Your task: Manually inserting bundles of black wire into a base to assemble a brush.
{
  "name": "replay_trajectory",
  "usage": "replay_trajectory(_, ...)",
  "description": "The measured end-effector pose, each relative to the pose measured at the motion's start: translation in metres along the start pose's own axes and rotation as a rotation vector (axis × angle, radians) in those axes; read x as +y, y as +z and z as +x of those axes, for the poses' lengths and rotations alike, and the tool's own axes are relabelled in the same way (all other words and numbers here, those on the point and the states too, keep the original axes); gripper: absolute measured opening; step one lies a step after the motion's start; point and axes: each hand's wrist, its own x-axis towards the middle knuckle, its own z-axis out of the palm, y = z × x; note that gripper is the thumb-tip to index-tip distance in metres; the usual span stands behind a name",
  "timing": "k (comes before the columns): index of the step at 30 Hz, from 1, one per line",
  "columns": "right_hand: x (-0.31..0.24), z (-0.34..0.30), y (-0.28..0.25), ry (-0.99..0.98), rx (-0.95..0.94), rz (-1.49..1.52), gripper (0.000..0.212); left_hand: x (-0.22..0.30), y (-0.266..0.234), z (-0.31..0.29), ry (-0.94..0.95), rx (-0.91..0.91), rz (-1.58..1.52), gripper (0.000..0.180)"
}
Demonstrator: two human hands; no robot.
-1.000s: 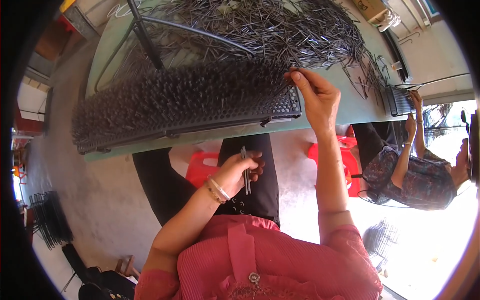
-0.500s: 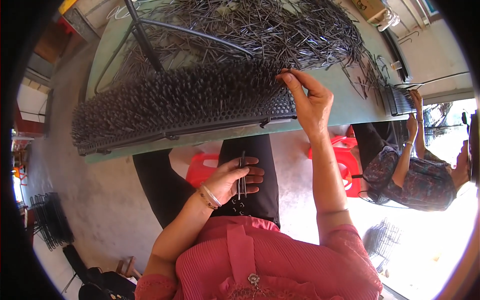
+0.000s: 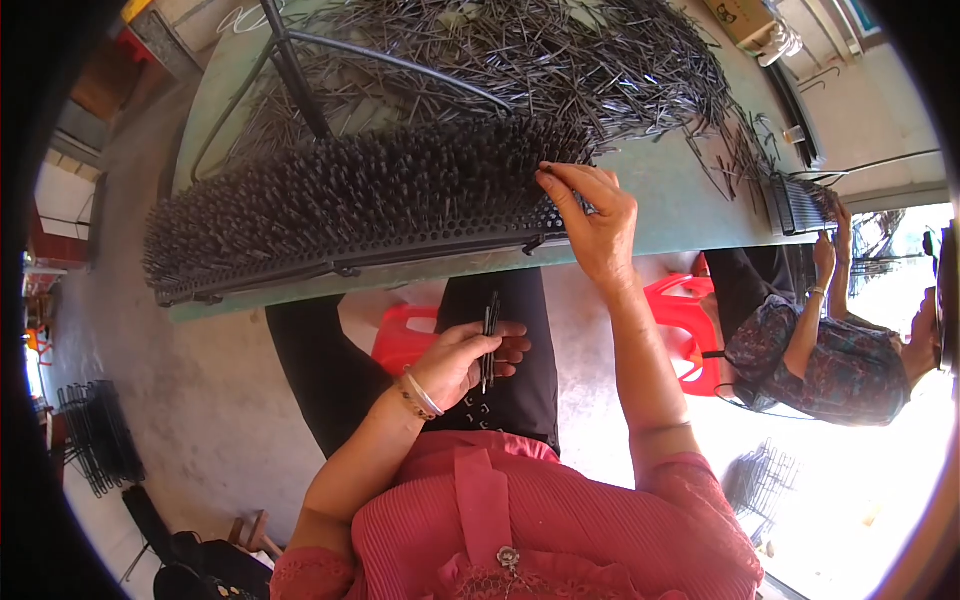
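Head view: a person's two bare hands at work by a pale green table (image 3: 690,205)
Left hand (image 3: 478,352): above the lap, thumb pressed toward the fingers, pinching a few thin dark rods (image 3: 489,345) that point toward the table
Right hand (image 3: 598,215): at the right end of the tray, thumb and forefinger brought together among the upright rod tips; whether a rod is between them, I cannot tell
Perforated tray (image 3: 400,250): along the near table edge, densely filled with dark upright rods, some bare holes showing beside the right hand
Loose rods (image 3: 600,65): heaped in a tangle on the table behind the tray
Metal frame (image 3: 390,67): dark bars standing over the left part of the heap
Bracelets (image 3: 422,395): around the left wrist
Co-worker (image 3: 815,350): at the right in a patterned top, both hands by a dark rack (image 3: 798,205) at the table's edge
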Motion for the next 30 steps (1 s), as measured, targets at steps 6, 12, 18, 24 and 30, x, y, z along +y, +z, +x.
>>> replay_trajectory(6,-0.010,-0.002,0.003,0.071,0.024,0.037,0.016,0.004,0.001,-0.003,-0.059,-0.022,-0.039,0.034)
replay_trajectory(12,-0.003,-0.007,0.003,0.083,0.064,0.029,0.019,0.008,0.007,-0.006,-0.126,-0.058,-0.037,0.035)
replay_trajectory(18,-0.009,-0.001,0.002,-0.118,-0.016,-0.203,0.022,0.014,0.011,-0.003,-0.062,-0.075,0.032,0.037)
replay_trajectory(24,-0.009,0.001,0.007,-0.066,-0.056,-0.162,0.024,0.019,0.012,-0.004,-0.024,-0.072,0.030,0.037)
replay_trajectory(30,-0.009,0.006,0.003,-0.111,-0.117,-0.210,0.023,0.026,0.016,-0.009,0.025,-0.075,0.040,0.038)
